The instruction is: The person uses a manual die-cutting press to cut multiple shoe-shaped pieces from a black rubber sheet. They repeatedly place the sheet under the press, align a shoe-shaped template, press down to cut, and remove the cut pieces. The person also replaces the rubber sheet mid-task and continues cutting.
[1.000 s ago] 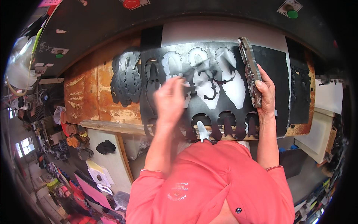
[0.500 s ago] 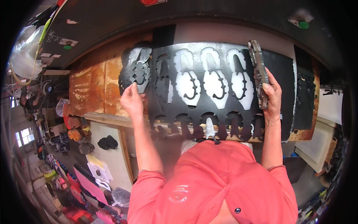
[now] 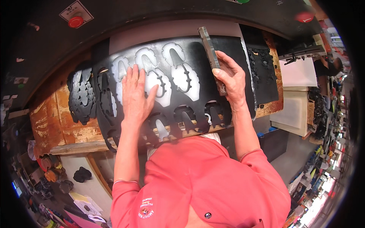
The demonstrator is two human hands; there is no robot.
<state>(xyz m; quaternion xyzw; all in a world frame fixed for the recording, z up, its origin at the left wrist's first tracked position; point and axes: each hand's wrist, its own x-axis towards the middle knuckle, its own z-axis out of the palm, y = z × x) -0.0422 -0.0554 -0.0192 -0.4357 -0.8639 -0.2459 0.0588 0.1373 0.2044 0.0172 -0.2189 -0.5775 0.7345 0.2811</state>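
Observation:
My right hand (image 3: 232, 78) grips a metal cutting die (image 3: 208, 47), thumb on one side and fingers on the other. The die is held on edge over the right part of a black sheet (image 3: 192, 45). Sole-shaped and horseshoe-shaped openings in the sheet show a white surface underneath. My left hand (image 3: 135, 97) rests palm down on the sheet, fingers stretched out, covering part of the openings. Left of the sheet lies a pile of black cut pieces (image 3: 81, 95) with notched edges.
The worn wooden table (image 3: 49, 117) extends to the left. A dark machine beam with a red button (image 3: 76, 22) spans the far side. Black scraps (image 3: 261, 72) lie on the right. A white cabinet (image 3: 291, 108) stands beyond the table's right end.
My left hand has left the pile of cut pieces and now lies flat on the sheet. My right hand still holds the cutting die over the sheet. The view has turned to the right.

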